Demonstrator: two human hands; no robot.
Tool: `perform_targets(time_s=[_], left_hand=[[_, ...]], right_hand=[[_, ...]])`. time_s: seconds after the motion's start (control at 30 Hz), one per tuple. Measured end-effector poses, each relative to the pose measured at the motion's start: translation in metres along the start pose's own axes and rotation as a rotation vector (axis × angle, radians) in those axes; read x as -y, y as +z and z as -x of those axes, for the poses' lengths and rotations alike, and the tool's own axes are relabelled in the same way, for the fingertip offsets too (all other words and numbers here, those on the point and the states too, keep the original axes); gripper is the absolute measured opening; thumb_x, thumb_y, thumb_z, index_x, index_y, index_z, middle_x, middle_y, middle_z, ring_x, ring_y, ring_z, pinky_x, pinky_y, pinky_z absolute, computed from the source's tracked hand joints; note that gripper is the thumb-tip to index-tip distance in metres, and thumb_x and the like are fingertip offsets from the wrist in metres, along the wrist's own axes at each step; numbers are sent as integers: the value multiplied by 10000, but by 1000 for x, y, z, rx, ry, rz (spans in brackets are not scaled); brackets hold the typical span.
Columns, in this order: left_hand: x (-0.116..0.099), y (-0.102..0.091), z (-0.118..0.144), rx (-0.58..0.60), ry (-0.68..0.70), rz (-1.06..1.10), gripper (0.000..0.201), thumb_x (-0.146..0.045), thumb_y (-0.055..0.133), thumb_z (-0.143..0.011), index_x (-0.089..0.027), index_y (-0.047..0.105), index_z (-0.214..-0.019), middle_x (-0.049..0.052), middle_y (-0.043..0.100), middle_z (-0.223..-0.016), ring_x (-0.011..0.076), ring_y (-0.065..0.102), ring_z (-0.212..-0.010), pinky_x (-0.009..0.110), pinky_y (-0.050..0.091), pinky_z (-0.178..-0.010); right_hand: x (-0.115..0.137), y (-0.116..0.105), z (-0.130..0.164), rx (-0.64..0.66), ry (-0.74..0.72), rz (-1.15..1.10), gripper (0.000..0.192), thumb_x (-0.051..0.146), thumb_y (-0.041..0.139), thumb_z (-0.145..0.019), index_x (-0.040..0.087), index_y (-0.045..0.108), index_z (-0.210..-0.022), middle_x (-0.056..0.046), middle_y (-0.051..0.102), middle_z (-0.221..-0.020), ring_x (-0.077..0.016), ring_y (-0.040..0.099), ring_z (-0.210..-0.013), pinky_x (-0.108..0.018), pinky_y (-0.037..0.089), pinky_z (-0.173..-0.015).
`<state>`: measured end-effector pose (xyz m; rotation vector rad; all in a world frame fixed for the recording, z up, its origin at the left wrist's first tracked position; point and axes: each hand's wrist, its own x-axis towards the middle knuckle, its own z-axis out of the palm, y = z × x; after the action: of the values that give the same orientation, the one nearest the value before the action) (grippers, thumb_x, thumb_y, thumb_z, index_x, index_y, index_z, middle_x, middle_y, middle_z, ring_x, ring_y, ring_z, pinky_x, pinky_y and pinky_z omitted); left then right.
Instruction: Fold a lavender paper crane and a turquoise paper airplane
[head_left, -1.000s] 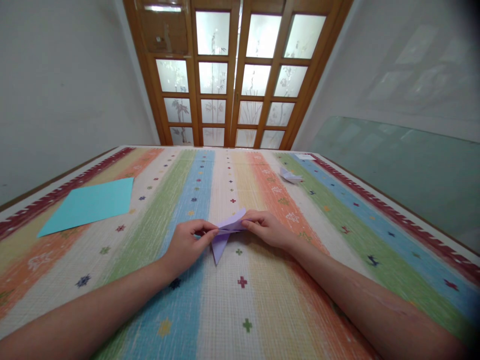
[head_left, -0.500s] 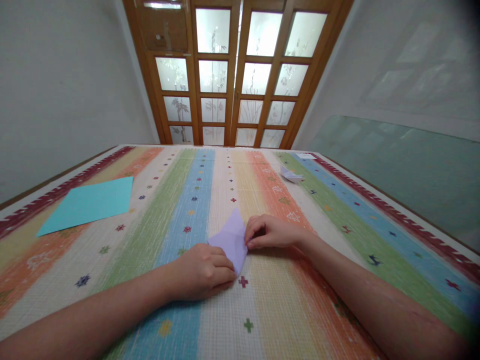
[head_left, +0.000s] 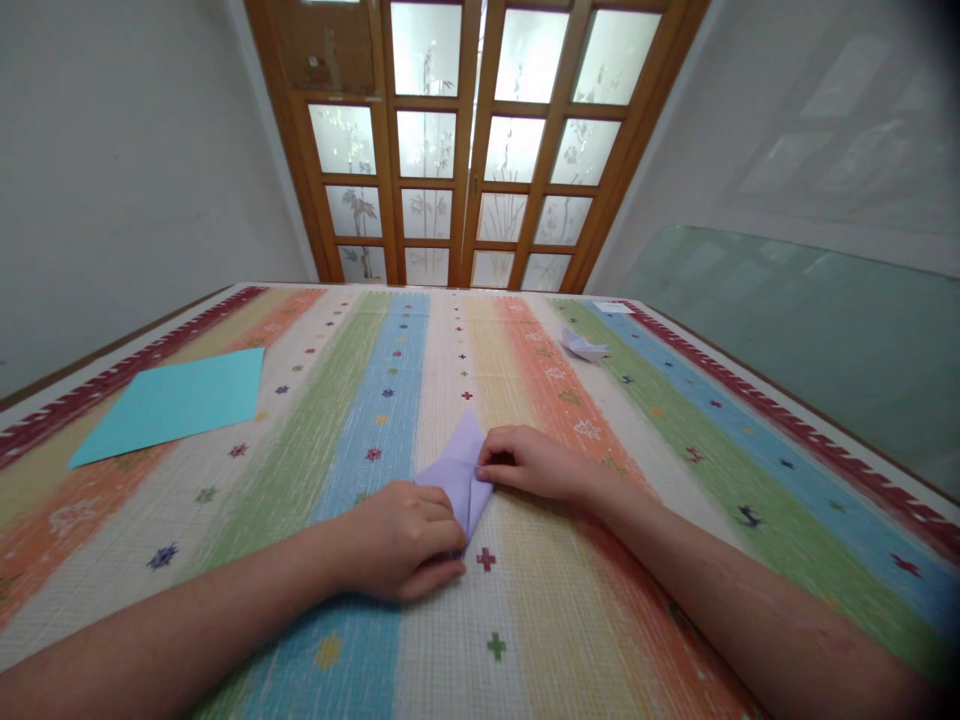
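Observation:
A folded piece of lilac paper [head_left: 459, 470] lies flat on the striped mat [head_left: 525, 620], pointed end away from me. My left hand [head_left: 401, 540] rests curled over its near corner, pressing it down. My right hand [head_left: 529, 465] pinches and presses the paper's right edge with its fingertips. Part of the paper is hidden under my left hand.
A light blue paper sheet [head_left: 176, 400] lies at the left of the mat. A small folded white paper shape [head_left: 583, 347] sits at the far right, with a white scrap [head_left: 611, 308] beyond it. A wooden glazed door [head_left: 465, 140] stands behind; a glass pane [head_left: 810, 330] leans at right.
One second ago both hands held the paper lifted between their fingertips. The paper has since been laid flat, and my hands have pressed down on its near corner and right edge.

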<state>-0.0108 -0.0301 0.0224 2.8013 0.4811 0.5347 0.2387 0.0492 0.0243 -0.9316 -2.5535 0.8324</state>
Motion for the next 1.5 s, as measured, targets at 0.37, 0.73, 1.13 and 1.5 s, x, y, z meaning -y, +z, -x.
perform_targets(time_s=[0.37, 0.73, 1.13, 1.5], left_hand=[[6, -3, -1, -33, -117, 148, 328, -154, 532, -919, -174, 677, -1212, 99, 740, -1016, 216, 682, -927, 343, 537, -843], [7, 3, 1, -43, -121, 82, 348, -127, 513, -916, -188, 668, -1222, 107, 726, -1073, 215, 680, -973, 350, 546, -870], [5, 1, -2, 69, -41, -21, 356, -109, 518, -906, -142, 659, -1231, 110, 732, -1115, 255, 646, -990, 404, 526, -908], [6, 0, -2, 68, 22, -9, 316, -120, 523, -899, -156, 685, -1168, 89, 734, -1121, 246, 637, -946, 384, 521, -881]], right_hand=[[3, 2, -2, 10, -2, 70, 156, 323, 632, -926, 199, 724, -902, -43, 712, -860, -172, 605, -773, -285, 427, -694], [2, 5, -3, -8, -13, 109, 157, 328, 630, -927, 209, 725, -893, -44, 717, -858, -180, 613, -780, -294, 423, -700], [10, 8, -2, -43, 2, 248, 158, 312, 608, -928, 203, 692, -850, -50, 713, -833, -189, 601, -755, -309, 379, -667], [14, 10, -1, -37, -26, 355, 149, 299, 594, -942, 195, 665, -863, -52, 709, -845, -188, 595, -773, -305, 364, -682]])
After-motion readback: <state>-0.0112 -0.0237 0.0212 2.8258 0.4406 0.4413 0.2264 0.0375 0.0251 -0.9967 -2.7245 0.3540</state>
